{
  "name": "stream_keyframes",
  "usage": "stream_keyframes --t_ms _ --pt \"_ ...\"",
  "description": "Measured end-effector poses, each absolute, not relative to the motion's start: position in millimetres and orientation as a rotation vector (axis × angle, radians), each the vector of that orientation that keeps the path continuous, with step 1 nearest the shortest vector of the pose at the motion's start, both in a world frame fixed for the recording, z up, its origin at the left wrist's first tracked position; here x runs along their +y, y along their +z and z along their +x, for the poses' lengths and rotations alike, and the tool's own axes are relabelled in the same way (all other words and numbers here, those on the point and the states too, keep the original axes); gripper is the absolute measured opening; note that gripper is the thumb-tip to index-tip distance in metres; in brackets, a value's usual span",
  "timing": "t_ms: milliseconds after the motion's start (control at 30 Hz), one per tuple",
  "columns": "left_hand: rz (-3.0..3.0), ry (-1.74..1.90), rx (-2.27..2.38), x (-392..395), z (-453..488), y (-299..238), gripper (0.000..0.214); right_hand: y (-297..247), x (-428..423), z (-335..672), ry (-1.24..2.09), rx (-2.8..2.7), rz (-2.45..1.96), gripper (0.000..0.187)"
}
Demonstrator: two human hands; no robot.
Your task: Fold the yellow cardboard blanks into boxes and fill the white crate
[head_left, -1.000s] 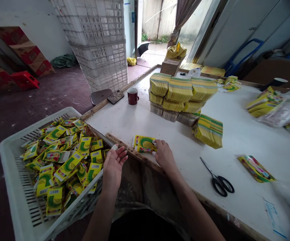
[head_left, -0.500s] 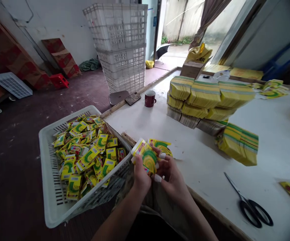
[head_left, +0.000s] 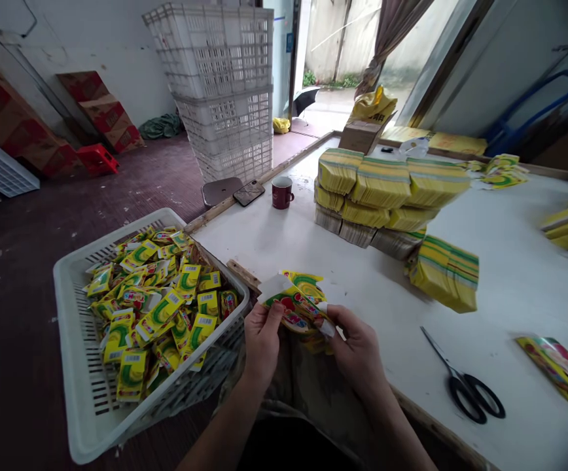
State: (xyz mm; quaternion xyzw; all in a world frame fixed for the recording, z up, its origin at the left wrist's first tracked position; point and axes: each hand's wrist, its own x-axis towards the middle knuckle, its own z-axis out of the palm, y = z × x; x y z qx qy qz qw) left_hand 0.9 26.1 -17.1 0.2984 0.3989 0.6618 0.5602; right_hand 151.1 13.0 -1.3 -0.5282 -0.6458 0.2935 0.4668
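A small yellow-and-green printed carton is between my two hands at the table's front edge, its white end flaps open. My left hand pinches its left end, thumb on the printed face. At the other end, my right hand grips near a white flap with thumb and fingers. Just behind lies more yellow carton card on the white table, partly covered by the held one. To my left, a white plastic basket holds a heap of closed yellow cartons.
Bundled flat cartons are stacked on the table, with another bundle before them. Black-handled scissors and a printed pack lie right. A maroon mug and phone sit by the left edge; tall crates stand beyond.
The carton has turned from its green-swirl face to a side with red print, and its flaps stand out. My hands have spread to its two ends. The view has shifted slightly right.
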Motion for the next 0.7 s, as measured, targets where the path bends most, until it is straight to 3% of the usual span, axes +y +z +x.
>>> stream_keyframes --t_ms 133,233,333,433,500,600,700 --pt "0.962 1.513 1.009 29.3 -20.9 -2.2 0.033 3.4 14.8 171.7 0.398 -1.778 -1.249 0.022" --pt "1.286 1.335 1.087 28.6 -35.0 12.7 0.060 8.0 13.7 175.6 0.219 -1.998 -1.221 0.027" --pt "1.584 0.953 1.180 25.1 -35.5 20.5 0.087 12.6 7.6 166.3 0.246 -2.175 -1.123 0.022" --pt "1.692 0.697 1.169 20.7 -26.8 19.5 0.074 13.1 1.5 158.9 0.269 -2.135 -1.104 0.022" --pt "1.696 0.695 1.227 17.9 -20.8 16.0 0.060 9.3 0.1 160.0 0.257 -1.932 -1.221 0.034" --pt "1.736 0.752 1.336 14.2 -13.9 10.1 0.063 -1.0 1.0 163.2 0.525 -1.618 -1.366 0.063" --pt "1.813 0.800 1.331 11.5 -8.7 4.5 0.069 -10.7 1.5 157.3 1.055 -1.362 -1.341 0.049"
